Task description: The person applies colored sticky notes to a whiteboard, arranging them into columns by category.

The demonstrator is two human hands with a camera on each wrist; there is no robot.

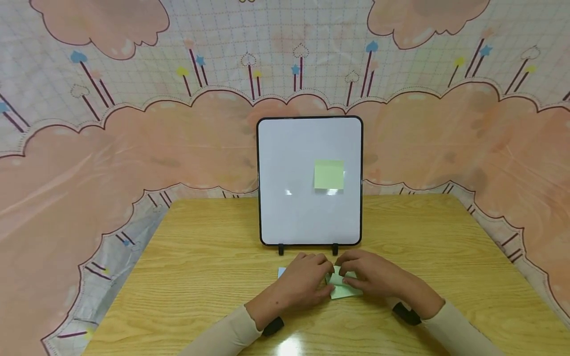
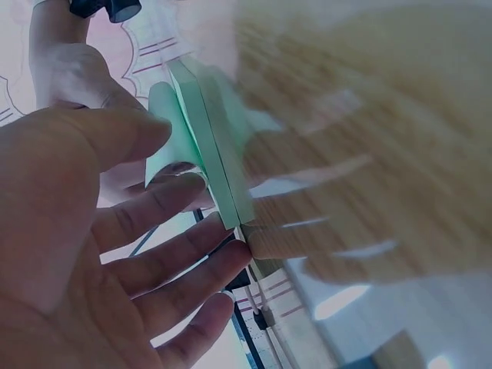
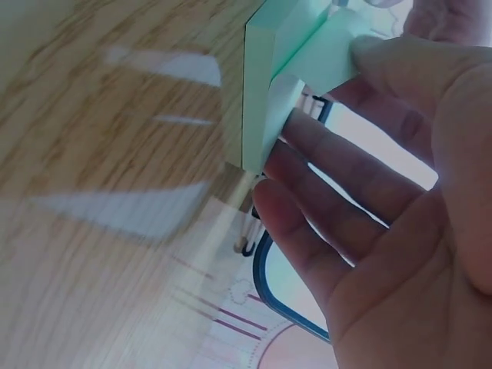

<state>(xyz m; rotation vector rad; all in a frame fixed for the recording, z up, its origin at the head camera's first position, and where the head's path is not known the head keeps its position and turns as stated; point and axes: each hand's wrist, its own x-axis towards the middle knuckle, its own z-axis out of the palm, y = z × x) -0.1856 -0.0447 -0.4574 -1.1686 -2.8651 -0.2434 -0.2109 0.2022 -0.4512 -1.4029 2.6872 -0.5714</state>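
A pale green sticky note pad (image 1: 345,291) lies on the table between both hands. Its top sheet (image 3: 323,58) is lifted and curls away from the pad. My right hand (image 1: 371,272) pinches this sheet between thumb and fingers, its other fingertips close to the pad's edge. From the other side, my left hand (image 1: 305,279) holds the pad at its left edge, fingers curled; the left wrist view shows its thumb over the curled sheet (image 2: 173,123). A light blue paper corner (image 1: 281,271) peeks out beside the left hand, which hides most of it.
Behind the hands stands a whiteboard (image 1: 289,212) with a black frame, on small black feet (image 1: 335,249). One green sticky note (image 1: 328,174) is stuck to its right half. A patterned cloth (image 1: 200,143) hangs around the wooden table (image 1: 200,277).
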